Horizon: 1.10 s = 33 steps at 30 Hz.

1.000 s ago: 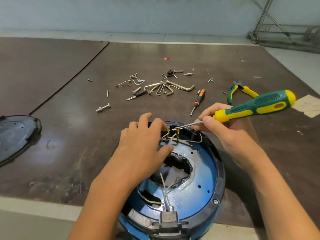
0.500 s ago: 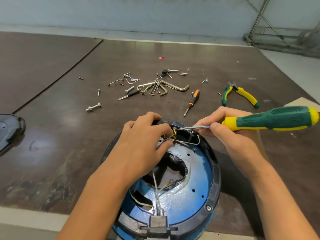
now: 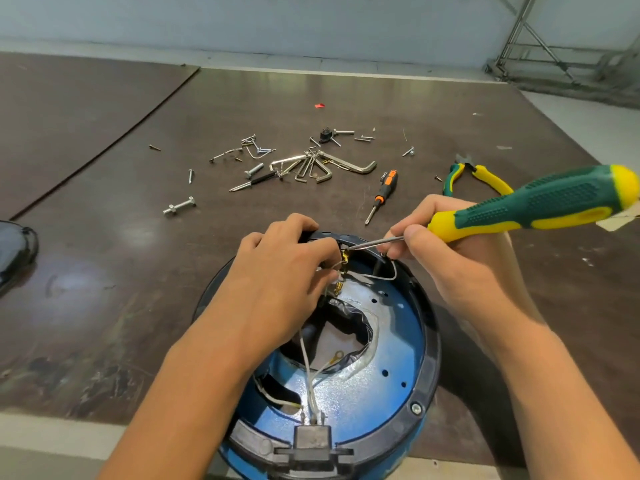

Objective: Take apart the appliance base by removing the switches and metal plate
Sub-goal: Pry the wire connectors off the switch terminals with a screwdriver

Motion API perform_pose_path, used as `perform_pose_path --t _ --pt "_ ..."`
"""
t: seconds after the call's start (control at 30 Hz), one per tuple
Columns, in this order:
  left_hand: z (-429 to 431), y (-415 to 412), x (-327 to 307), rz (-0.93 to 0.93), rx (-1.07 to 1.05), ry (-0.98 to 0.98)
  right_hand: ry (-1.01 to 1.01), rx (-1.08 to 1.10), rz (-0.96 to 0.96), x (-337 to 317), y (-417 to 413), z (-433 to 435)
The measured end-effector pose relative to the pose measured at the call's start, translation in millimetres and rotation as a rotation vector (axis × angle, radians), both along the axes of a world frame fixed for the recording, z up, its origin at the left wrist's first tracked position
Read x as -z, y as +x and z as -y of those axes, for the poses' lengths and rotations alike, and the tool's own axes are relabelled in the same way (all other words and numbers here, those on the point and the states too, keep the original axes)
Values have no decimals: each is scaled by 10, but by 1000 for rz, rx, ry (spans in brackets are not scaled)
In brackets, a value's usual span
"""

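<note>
Head cam, looking down at the base (image 3: 431, 341). It sits at the near edge of the counter (image 3: 104, 271), open side up, with the shiny blue plate (image 3: 391, 372) in place inside the black rim.

My left hand (image 3: 277, 282) is curled over the far rim, fingers hooked on the black edge and thumb tucked in by the brass terminals (image 3: 341, 268). My right hand (image 3: 460, 265) pinches the big green-and-yellow screwdriver (image 3: 540, 206) right where shaft meets handle, with the handle sticking out to the right. The tip is at the topmost terminal, just beside my left index finger. Can't tell if it's actually touching.

At the near rim there's a black connector (image 3: 311, 441) with white wires (image 3: 307, 365) running up from it.

Further back on the counter:
- a bunch of hex keys (image 3: 311, 166)
- a small orange-and-black driver (image 3: 382, 192)
- pliers (image 3: 485, 176), partly behind the big handle
- a bolt (image 3: 179, 206) off to the left
- loose screws (image 3: 189, 175) scattered around

A black cover (image 3: 14, 247) lies at the left edge, well apart from the base.
</note>
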<state>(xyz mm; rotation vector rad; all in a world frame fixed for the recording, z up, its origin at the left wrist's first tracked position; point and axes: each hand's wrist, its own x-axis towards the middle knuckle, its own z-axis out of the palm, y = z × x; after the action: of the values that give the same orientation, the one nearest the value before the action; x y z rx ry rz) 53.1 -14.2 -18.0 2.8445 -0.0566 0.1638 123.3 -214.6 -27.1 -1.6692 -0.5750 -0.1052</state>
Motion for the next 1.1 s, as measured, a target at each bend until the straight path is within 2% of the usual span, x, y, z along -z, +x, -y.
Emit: perform_pose_path --t 0.67,0.8,0.97,1.1 --pt "-6 -4 -2 -7 0 -12 -24 -57 0 -30 -59 -45" --pt "1 4 -3 -10 -6 -4 -80 -58 28 -24 -79 -62" --pt "6 14 0 8 -15 -9 -24 -82 40 -24 -72 -117" --pt "0 15 -2 11 -16 3 -57 -40 74 -16 -66 -153"
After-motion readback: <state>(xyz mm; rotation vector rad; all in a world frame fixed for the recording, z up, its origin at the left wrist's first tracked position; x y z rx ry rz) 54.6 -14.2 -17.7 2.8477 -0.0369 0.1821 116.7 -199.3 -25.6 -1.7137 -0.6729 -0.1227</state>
